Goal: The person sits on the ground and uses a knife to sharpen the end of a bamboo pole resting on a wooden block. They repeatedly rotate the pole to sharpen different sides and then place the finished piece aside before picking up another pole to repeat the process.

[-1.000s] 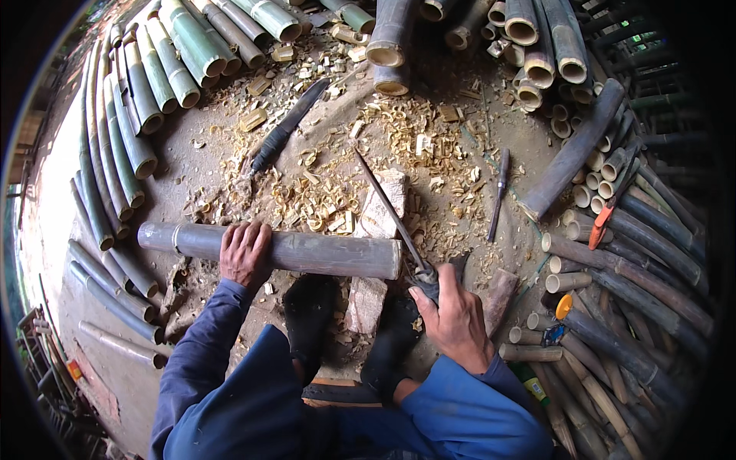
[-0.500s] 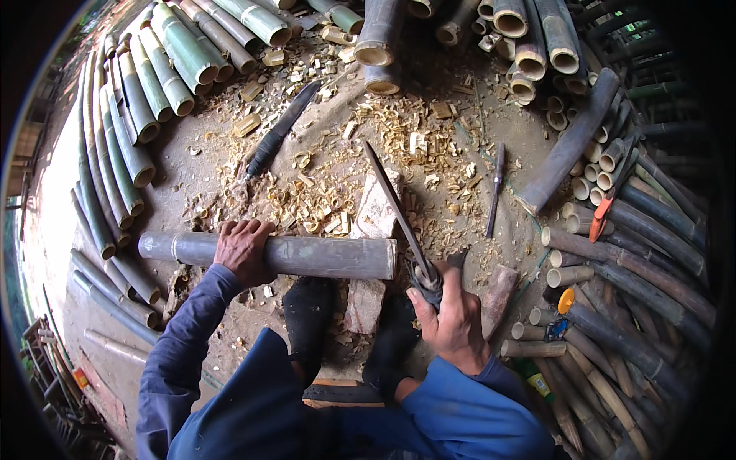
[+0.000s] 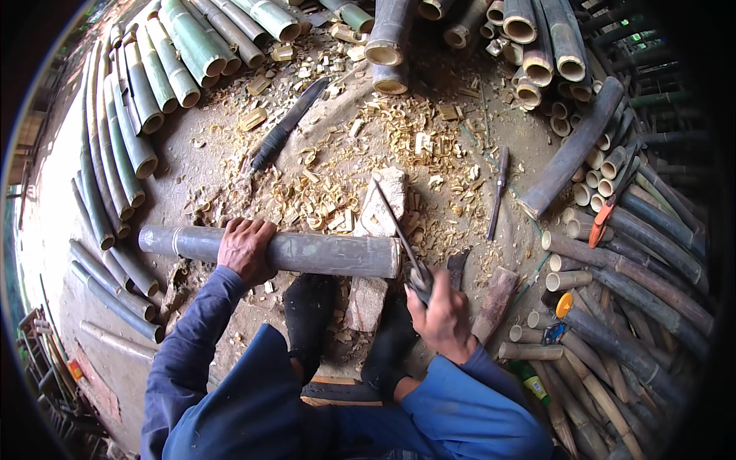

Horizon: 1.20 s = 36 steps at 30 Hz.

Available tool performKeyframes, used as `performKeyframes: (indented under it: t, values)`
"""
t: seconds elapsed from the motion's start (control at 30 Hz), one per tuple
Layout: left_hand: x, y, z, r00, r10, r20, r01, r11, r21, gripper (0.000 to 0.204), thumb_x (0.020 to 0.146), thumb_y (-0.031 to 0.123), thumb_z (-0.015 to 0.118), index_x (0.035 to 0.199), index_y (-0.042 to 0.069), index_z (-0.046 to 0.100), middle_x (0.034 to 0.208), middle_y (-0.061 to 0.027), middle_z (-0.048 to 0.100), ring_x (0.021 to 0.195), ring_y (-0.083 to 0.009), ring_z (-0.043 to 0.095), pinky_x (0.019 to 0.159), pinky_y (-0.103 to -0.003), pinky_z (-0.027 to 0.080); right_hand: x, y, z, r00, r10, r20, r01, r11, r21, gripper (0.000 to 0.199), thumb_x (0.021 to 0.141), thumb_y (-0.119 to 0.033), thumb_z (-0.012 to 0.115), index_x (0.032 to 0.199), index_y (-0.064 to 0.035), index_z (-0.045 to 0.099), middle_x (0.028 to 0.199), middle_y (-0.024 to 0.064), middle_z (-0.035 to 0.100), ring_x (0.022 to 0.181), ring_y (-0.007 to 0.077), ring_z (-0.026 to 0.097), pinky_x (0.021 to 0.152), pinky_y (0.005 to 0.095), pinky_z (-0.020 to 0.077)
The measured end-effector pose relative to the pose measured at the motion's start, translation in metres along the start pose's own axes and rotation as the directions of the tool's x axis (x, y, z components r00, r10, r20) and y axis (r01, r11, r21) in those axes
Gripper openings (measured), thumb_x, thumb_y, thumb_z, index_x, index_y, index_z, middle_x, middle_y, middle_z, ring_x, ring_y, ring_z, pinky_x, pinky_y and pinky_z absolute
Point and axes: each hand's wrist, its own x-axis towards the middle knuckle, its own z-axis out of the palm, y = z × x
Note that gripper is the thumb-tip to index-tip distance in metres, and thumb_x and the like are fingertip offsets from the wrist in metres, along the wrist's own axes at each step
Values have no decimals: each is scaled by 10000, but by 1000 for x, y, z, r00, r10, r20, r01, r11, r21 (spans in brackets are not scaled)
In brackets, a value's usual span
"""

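A thick grey-green bamboo section (image 3: 333, 254) lies crosswise in front of me over a pale wooden block (image 3: 381, 205). Near its left part, my left hand (image 3: 247, 249) is wrapped round it from above. My right hand (image 3: 445, 316) grips a knife (image 3: 395, 218) by its dark handle. The narrow blade slants up and left, close against the bamboo's right cut end; whether its edge touches there I cannot make out. Another knife (image 3: 290, 123), with a wide dark blade and black-wrapped handle, rests on the ground beyond the bamboo.
Wood shavings (image 3: 414, 142) litter the ground ahead. A slim dark tool (image 3: 499, 192) lies to the right. Green bamboo poles (image 3: 138, 146) line the left, with more stacked bamboo (image 3: 648, 284) at right. An orange-handled saw (image 3: 602, 222) rests on that stack. My feet flank the block.
My right hand has drawn the knife toward me, so its tip sits nearer the bamboo's end. My left hand keeps its hold, and the bamboo has barely moved.
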Motion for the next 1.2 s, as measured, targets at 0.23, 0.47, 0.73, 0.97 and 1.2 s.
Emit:
performKeyframes:
  t: [0.23,0.47,0.73,0.97,1.2]
  values:
    - [-4,0,-1,1000,7,-21,-7,1000,1,494,635,228,818,1082,125,636,1022,-101,661,1040,-332,666,1030,-488,463,3,-9,-23,990,85,111,-94,993,70,341,1044,-259,676,1150,-1,480,889,313,707,780,546,688,645,597,537]
    - [-5,8,13,988,35,-148,-33,999,13,541,643,244,834,1126,96,640,1103,-115,689,1103,-341,666,1059,-506,455,2,15,6,995,94,30,-93,995,-41,330,1038,-265,692,1150,-4,524,901,273,718,764,483,724,612,517,570]
    - [-19,0,18,980,14,-198,-5,999,50,574,665,244,851,1177,87,645,1168,-128,695,1169,-339,658,1091,-503,450,0,-39,-43,978,-135,-160,165,967,192,292,1032,-218,705,1149,-17,528,874,250,716,757,471,735,620,522,567]
    - [-20,0,27,963,61,-262,-37,994,98,648,656,252,844,1239,64,630,1206,-157,698,1176,-365,660,1090,-524,456,6,28,-3,955,203,218,-165,970,-178,354,1057,-291,650,1174,-14,462,859,289,727,803,494,739,671,586,578]
    - [-35,-5,48,912,31,-408,41,985,165,567,762,166,756,1310,67,646,1320,-153,682,1259,-346,647,1136,-547,445,0,-21,-30,942,-254,-218,288,948,137,338,1048,-285,672,1115,-11,485,913,290,724,792,474,745,647,554,570]
